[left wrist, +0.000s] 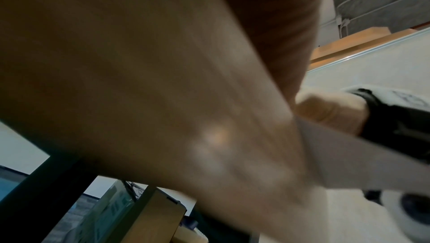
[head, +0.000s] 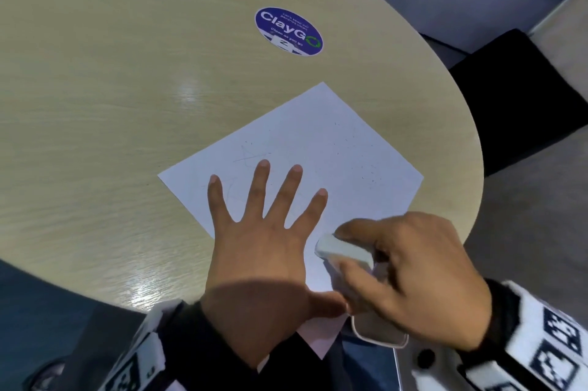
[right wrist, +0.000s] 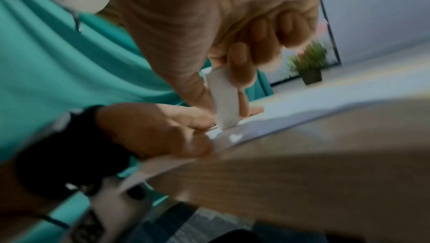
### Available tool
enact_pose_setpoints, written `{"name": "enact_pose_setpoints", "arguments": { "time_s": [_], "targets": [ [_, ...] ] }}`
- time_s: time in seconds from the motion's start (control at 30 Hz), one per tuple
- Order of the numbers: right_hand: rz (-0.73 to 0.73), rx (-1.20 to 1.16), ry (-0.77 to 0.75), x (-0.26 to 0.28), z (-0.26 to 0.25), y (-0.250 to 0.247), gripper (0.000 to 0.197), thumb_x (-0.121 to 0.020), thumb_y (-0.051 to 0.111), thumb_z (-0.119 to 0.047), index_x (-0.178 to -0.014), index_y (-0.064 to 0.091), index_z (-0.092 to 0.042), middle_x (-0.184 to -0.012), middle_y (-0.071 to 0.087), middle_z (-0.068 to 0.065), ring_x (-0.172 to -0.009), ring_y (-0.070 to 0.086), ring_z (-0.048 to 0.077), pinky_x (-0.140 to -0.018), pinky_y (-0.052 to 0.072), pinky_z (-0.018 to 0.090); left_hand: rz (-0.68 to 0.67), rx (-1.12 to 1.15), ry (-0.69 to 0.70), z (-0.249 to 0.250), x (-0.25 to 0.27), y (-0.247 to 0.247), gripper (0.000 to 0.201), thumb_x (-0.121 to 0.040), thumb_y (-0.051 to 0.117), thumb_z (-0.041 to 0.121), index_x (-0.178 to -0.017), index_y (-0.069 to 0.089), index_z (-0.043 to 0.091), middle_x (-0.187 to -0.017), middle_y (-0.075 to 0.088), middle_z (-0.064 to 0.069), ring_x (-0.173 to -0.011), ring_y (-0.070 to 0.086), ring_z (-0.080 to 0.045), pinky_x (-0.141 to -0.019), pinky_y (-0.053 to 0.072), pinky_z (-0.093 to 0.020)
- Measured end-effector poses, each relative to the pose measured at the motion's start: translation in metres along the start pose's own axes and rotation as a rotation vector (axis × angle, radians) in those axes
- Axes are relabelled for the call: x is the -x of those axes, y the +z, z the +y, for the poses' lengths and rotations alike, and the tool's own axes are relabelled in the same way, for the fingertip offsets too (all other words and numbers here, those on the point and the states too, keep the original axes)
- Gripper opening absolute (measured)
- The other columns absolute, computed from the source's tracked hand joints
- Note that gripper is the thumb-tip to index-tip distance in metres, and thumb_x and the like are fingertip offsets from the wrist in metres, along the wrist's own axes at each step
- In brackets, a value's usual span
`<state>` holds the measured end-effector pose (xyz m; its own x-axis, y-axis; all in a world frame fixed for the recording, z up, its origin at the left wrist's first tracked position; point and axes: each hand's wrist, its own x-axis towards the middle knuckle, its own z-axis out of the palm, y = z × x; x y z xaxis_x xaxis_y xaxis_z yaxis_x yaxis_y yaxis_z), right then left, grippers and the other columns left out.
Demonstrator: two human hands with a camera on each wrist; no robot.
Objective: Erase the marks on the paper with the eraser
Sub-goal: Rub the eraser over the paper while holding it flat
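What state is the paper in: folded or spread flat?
Spread flat: the paper lies unfolded on the table, the left hand pressing it down, fingers splayed.

White paper lying flat and diagonal near table edge, faint pencil marks, white block eraser tilted at its near corner.
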<state>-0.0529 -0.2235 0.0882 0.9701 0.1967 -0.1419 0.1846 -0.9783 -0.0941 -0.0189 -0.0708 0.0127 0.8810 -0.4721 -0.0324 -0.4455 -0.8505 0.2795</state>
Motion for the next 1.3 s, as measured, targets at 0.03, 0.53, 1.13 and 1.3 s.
{"name": "enact_pose_setpoints", "arguments": {
  "time_s": [0.03, 0.53, 1.13, 1.3],
  "targets": [
    [0.01, 0.004, 0.023, -0.002, 0.003, 0.0, 0.033, -0.08, 0.043, -0.055, -0.077, 0.064, -0.03, -0.048, 0.052, -0.007, -0.046, 0.048, 0.01, -0.045, 0.036, 0.027, 0.005, 0.01, 0.005, 0.0, -0.001, -0.001, 0.106, -0.053, 0.018, 0.1, -0.146, 0.0, 0.052, -0.159, -0.015, 0.001, -0.145, -0.014, -0.034, -0.102, -0.011, -0.074],
    [0.077, -0.098, 0.086, 0.004, 0.025, -0.006, 0.028, -0.089, 0.042, -0.054, -0.108, 0.055, -0.038, -0.051, 0.052, -0.012, -0.052, 0.05, 0.006, -0.048, 0.04, 0.025, 0.001, 0.014, -0.103, -0.03, 0.014, -0.013, 0.122, -0.053, 0.013, 0.103, -0.152, 0.016, 0.033, -0.161, 0.001, -0.003, -0.146, -0.012, -0.035, -0.1, -0.005, -0.075],
    [0.039, -0.037, 0.127, 0.008, 0.007, -0.003, 0.033, -0.086, 0.034, -0.062, -0.096, 0.054, -0.039, -0.054, 0.056, -0.013, -0.054, 0.054, 0.009, -0.048, 0.036, 0.029, 0.025, -0.033, -0.099, -0.029, 0.011, -0.002, 0.116, -0.056, 0.022, 0.102, -0.142, 0.046, 0.027, -0.152, 0.036, -0.008, -0.141, 0.027, -0.039, -0.099, 0.012, -0.075],
    [-0.047, -0.002, 0.029, 0.008, -0.021, 0.002, 0.031, -0.086, 0.036, -0.06, -0.099, 0.053, -0.038, -0.055, 0.056, -0.012, -0.056, 0.055, 0.012, -0.051, 0.04, 0.032, 0.016, -0.046, -0.119, -0.027, 0.01, -0.004, 0.118, -0.053, 0.009, 0.102, -0.146, 0.035, 0.035, -0.157, 0.023, -0.005, -0.145, 0.016, -0.037, -0.101, 0.007, -0.075]
  ]
}}
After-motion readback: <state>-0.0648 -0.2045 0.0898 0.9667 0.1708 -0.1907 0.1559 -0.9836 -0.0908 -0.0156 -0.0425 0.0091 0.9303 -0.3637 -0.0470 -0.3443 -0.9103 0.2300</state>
